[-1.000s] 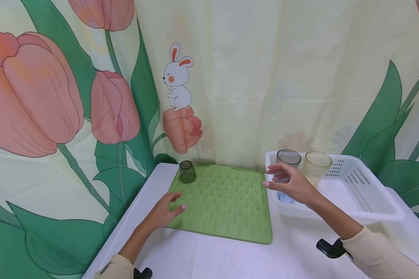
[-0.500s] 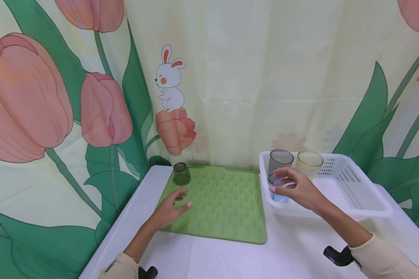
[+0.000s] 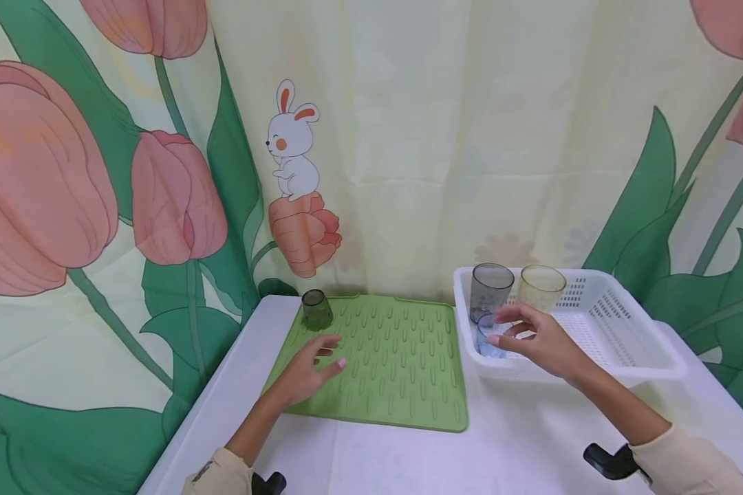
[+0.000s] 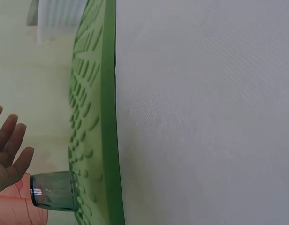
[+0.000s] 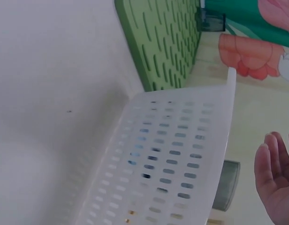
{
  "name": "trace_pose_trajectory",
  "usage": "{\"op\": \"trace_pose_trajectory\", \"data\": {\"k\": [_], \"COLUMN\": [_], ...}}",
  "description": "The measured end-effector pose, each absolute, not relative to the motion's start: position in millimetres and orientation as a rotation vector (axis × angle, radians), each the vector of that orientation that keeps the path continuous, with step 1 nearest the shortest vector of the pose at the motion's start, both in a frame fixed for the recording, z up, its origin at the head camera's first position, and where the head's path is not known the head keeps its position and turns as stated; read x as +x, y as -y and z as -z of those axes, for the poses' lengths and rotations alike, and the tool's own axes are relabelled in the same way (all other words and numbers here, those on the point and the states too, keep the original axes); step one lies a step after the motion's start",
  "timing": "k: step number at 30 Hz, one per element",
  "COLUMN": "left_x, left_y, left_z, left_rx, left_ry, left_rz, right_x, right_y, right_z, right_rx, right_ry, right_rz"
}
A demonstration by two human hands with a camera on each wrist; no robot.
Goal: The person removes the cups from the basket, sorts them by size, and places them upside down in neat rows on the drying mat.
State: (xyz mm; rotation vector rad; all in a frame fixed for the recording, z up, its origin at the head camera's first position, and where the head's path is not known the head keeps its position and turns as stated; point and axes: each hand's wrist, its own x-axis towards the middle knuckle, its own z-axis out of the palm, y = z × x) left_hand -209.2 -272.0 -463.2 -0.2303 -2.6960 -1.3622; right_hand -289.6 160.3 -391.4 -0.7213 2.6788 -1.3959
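My right hand [image 3: 543, 340] hangs over the near left corner of the white plastic basket [image 3: 647, 357], fingers bent loosely with nothing between them. Just beneath it a small blue glass [image 3: 488, 338] stands in the basket, partly hidden by the fingers. Behind that are a tall grey glass [image 3: 490, 292] and a tall yellowish glass [image 3: 541, 285]. My left hand [image 3: 306, 375] hovers above the near left part of the green ribbed mat [image 3: 396, 371], holding nothing. A small dark glass [image 3: 317, 313] stands narrower end up at the mat's far left corner.
The basket stands right of the mat on a white-covered table [image 3: 402, 460]. A curtain [image 3: 408, 137] printed with tulips and a rabbit hangs close behind both. The basket's slotted side wall [image 5: 182, 154] shows in the right wrist view.
The view has turned slightly right. My right hand has drawn back rightward from the basket's left rim, uncovering more of the blue glass. My left hand has moved a little rightward over the mat.
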Motion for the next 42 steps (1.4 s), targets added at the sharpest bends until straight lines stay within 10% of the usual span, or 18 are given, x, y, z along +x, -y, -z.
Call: {"op": "trace_pose_trajectory", "data": {"k": [42], "left_x": [-242.2], "left_y": [201.8], "left_z": [441.6], "left_rx": [-0.511], "left_ry": [2.684], "left_rz": [1.468], "right_x": [-326.7], "right_y": [-186.8], "right_z": [415.8], "right_rx": [-0.449], "right_ry": [-2.742], "right_rz": [1.273]}}
